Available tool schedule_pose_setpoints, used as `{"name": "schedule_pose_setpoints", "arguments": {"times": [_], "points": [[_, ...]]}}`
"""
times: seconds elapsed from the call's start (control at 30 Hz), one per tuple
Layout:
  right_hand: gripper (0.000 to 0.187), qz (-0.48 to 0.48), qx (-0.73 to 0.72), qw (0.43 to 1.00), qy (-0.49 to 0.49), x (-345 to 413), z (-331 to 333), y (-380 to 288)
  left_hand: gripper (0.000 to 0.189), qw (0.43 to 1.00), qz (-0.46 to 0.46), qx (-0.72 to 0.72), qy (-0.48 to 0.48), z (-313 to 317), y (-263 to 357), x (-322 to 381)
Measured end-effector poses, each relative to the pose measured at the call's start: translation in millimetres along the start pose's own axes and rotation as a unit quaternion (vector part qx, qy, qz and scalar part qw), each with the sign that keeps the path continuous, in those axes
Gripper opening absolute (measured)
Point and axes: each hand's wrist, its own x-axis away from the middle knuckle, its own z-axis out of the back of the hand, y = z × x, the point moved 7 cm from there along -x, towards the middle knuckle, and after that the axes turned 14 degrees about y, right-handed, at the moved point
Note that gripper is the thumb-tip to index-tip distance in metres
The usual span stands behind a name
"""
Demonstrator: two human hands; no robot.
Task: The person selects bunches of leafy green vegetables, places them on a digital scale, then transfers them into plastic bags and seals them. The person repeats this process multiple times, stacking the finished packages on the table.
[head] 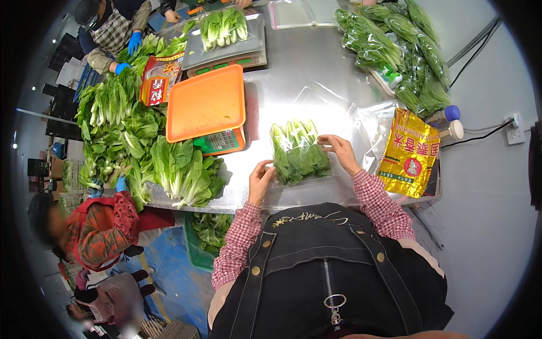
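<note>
A clear plastic bag of leafy greens point(300, 154) lies flat on the steel table in front of me, pale stems pointing away and leaves towards me. At its left edge, my left hand point(261, 181) pinches the film between thumb and fingertips. My right hand point(341, 153) holds the opposite edge with bent fingers. Both hands are bare, below checked red sleeves. Left of the bag stands a scale with an orange tray point(207, 104) and a green keypad point(216, 143). Loose leafy greens point(180, 169) are heaped at the near left.
Bagged greens point(406, 51) are piled at the far right. A gold printed bag point(408, 154) and clear film point(372, 127) lie to my right. Another scale point(226, 42) bears greens. Co-workers' gloved hands point(121, 183) are among the leaves at left. A green crate point(199, 250) stands below the table.
</note>
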Motion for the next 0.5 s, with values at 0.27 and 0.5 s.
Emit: {"name": "schedule_pose_setpoints", "arguments": {"times": [0.27, 0.5], "points": [[0.034, 0.008, 0.069, 0.993, 0.095, -9, 1, 10, 0.021, 0.993, -0.09, -0.027, 0.077, -22, 2, -55], [0.031, 0.137, 0.547, 0.819, 0.107, -36, -28, 30, 0.03, 0.914, -0.144, -0.339, 0.17, -32, -3, -69]]}}
